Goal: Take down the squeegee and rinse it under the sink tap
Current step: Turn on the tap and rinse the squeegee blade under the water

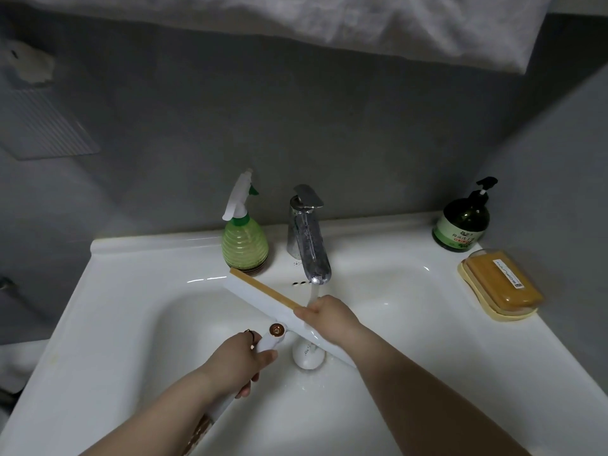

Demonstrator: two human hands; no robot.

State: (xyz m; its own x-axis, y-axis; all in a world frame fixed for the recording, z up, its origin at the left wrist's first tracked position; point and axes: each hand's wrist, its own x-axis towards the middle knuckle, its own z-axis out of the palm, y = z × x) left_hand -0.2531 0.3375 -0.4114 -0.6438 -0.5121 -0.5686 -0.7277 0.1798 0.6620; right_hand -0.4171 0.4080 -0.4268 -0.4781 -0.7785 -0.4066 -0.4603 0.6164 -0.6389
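Squeegee (263, 299) held over the white sink (131, 291), blade running diagonally from near the spray bottle (245, 238) toward the drain plug (307, 357). Left hand (245, 360) wrapped tight round the white handle, thumb on top just below the copper-coloured disc. Right hand (324, 312) pinches the blade's upper edge, fingers closed on it, directly under the tap (307, 235). Water runs from the spout onto the right hand and blade. Soap bottle (465, 222) and soap dish (500, 286) stand on the right ledge, well apart from the squeegee.
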